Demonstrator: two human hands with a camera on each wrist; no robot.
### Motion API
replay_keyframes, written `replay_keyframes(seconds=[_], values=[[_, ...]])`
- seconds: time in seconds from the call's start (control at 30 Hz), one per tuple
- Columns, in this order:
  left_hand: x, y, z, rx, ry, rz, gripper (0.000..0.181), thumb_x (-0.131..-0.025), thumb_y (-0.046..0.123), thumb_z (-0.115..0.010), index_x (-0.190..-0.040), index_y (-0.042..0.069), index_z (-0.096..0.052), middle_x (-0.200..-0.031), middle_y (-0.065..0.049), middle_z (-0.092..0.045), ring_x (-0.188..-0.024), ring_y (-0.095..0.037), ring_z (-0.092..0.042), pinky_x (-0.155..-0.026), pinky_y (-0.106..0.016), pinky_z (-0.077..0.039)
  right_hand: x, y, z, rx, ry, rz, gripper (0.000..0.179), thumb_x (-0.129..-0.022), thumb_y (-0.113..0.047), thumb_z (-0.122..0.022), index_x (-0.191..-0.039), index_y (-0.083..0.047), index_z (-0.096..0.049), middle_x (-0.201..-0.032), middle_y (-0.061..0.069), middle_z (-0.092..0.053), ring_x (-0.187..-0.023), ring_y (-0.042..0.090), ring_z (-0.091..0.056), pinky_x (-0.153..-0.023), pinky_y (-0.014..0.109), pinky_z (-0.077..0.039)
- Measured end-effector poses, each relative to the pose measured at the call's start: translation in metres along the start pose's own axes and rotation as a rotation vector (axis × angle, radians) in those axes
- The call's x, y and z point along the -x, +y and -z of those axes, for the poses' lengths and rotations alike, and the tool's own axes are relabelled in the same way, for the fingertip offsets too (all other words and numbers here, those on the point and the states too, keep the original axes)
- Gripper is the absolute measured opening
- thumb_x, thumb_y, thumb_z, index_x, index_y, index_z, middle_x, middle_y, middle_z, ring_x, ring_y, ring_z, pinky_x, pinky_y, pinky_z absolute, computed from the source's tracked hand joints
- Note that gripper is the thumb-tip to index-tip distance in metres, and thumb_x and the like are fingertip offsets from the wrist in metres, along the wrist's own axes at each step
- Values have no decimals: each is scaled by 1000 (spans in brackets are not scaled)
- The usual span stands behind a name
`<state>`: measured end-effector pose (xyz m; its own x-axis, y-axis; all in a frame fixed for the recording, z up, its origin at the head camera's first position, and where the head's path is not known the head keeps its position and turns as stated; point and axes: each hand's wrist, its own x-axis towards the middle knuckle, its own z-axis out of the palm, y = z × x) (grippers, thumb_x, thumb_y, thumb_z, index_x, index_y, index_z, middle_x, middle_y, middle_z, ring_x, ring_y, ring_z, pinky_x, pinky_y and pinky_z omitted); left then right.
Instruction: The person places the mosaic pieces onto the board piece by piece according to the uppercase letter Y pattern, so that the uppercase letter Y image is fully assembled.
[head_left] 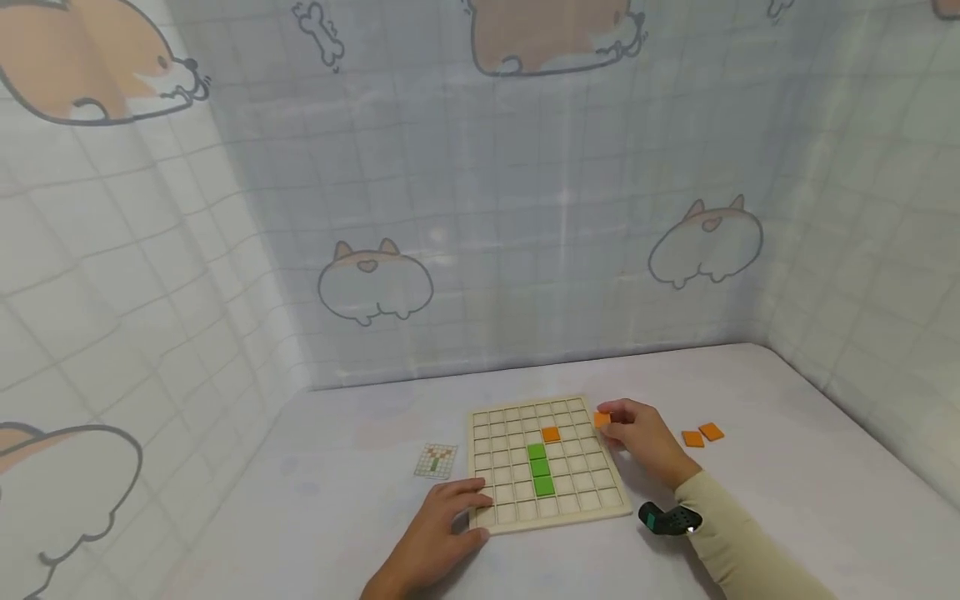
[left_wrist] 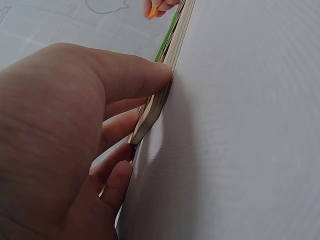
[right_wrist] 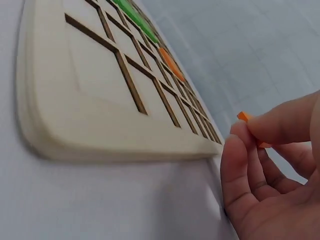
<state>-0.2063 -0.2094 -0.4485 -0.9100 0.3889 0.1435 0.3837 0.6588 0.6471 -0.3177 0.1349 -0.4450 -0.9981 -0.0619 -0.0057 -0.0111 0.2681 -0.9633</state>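
Observation:
A wooden grid board (head_left: 551, 523) lies on the table with three green tiles (head_left: 541, 468) in a column and one orange tile (head_left: 551, 434) up and to their right. My left hand (head_left: 438, 533) rests at the board's near left corner, thumb against the near edge and fingers over the left edge. Between thumb and fingers, my right hand (head_left: 645, 437) pinches another orange tile (head_left: 602, 419) at the board's right edge, towards the far corner. In the right wrist view, the fingers partly hide this tile (right_wrist: 243, 116).
Left of the board lies a small pattern card (head_left: 435, 461) printed with a coloured grid. Two loose orange tiles (head_left: 693, 438) lie to the right of my right hand. A dark band (head_left: 670, 520) is on the right wrist. Patterned curtains (head_left: 525, 208) enclose the table.

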Motion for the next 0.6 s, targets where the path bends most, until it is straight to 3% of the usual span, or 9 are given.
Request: replay_keyframes(seconds=[0.2,0.43,0.6], values=[[-3,1,-2,-6,7,-15,30,-90,32,-72,-119,25,-71,-142,2,-55,-131,-31,-43,-107,-56,-36,-11,-5,-7,-18,8,-24,37,-95,-10,-62,-131,-1,-61,-120,15,-62,-96,22,-62,-81,28,-56],[-4,2,-3,-3,-1,-12,30,-90,33,-71,-120,25,-71,-143,2,-55,-132,-31,-42,-108,-56,-35,-20,-7,-11,-4,-4,44,38,-94,-8,-64,-130,2,-63,-115,16,-67,-87,21,-63,-79,30,-55],[-2,1,-3,-10,2,11,30,-90,33,-72,-119,25,-71,-143,2,-55,-132,-31,-43,-108,-56,-36,-29,-8,-15,-3,-53,74,39,-94,-6,-64,-131,4,-62,-119,17,-66,-90,20,-66,-81,33,-57]])
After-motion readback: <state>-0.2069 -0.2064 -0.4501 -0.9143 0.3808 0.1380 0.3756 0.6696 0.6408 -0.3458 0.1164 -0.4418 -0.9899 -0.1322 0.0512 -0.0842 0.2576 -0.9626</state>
